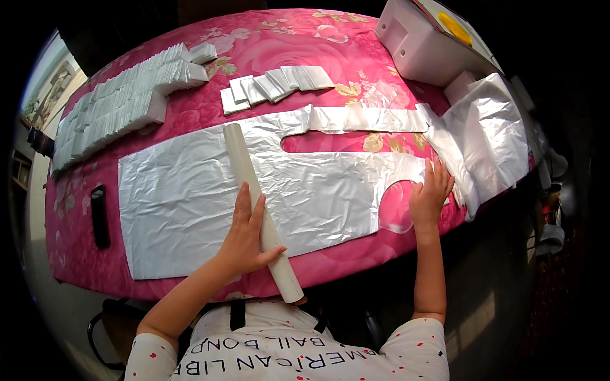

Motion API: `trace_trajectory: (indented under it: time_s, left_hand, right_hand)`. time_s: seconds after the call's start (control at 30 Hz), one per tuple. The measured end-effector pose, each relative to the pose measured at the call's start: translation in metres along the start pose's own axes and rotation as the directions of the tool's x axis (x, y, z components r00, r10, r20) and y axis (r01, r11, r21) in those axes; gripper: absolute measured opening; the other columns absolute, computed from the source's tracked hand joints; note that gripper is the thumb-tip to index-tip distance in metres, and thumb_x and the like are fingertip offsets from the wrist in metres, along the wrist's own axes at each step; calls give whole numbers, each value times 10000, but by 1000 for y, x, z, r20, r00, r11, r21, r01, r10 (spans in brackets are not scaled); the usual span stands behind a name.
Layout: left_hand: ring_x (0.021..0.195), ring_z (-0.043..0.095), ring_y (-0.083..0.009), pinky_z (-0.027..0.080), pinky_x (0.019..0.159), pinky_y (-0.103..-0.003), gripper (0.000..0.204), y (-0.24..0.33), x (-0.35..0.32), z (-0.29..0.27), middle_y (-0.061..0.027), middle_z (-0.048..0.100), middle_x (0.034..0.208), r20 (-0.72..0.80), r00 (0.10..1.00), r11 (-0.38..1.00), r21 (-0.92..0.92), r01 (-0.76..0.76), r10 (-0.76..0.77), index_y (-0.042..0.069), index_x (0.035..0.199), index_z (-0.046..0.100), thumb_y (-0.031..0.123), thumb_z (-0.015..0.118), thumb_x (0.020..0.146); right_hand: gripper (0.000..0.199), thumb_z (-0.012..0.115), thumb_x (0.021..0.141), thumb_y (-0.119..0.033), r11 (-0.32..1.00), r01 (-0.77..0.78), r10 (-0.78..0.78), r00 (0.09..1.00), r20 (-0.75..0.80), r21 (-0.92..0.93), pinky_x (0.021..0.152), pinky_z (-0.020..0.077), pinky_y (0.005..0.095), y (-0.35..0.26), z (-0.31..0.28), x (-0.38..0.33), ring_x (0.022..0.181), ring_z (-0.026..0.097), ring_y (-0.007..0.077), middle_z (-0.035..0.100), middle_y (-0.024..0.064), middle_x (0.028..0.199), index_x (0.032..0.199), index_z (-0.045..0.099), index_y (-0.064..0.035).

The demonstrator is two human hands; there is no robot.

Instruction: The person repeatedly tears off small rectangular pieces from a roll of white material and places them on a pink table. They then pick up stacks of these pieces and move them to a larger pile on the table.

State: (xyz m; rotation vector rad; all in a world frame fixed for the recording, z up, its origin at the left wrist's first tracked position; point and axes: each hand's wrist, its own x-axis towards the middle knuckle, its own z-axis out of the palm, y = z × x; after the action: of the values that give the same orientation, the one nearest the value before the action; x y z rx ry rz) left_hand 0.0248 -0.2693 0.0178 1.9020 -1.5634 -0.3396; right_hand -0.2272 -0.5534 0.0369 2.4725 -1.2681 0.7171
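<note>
A flattened silvery-white plastic bag [184, 190] with cut-out handles lies spread on the table. Across it, slanting toward me, rests a long off-white tube [241, 155]; its near end reaches past the table edge. My left hand [243, 240] lies on this tube, fingers stretched and thumb apart, not wrapped around it. At the bag's right end, my right hand [431, 195] rests on the lower handle strip with its fingers extended. A pile of similar silvery plastic [486, 140] sits just beyond my right hand, and the upper handle strip runs up to it.
The pink flowered tablecloth [273, 44] covers the table. Rows of folded white packets [121, 108] stand at the far left, and several more packets [276, 84] lie fanned behind the bag. A black phone-like object [100, 216] lies left; a white foam box [419, 44] stands far right.
</note>
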Motion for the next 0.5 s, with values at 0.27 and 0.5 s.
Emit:
trace_trajectory:
  time_s: [0.27,0.5]
  left_hand:
    - [1349,20,-452,178,1067,-496,735,18,11,12,-272,58,1456,89,996,998,65,-23,17,9,1282,415,349,671,683]
    - [1349,59,-442,200,1066,-483,704,21,11,10,-278,93,1449,88,996,994,109,-17,7,17,1263,435,342,661,680]
  right_hand:
    - [598,556,838,-299,757,256,-528,781,333,602,1076,207,418,-109,12,-44,1328,245,319,281,168,1425,1329,368,-13]
    - [652,505,853,-418,982,-29,-37,938,345,185,1060,148,525,-26,46,-28,1326,233,334,278,199,1417,1335,355,-6]
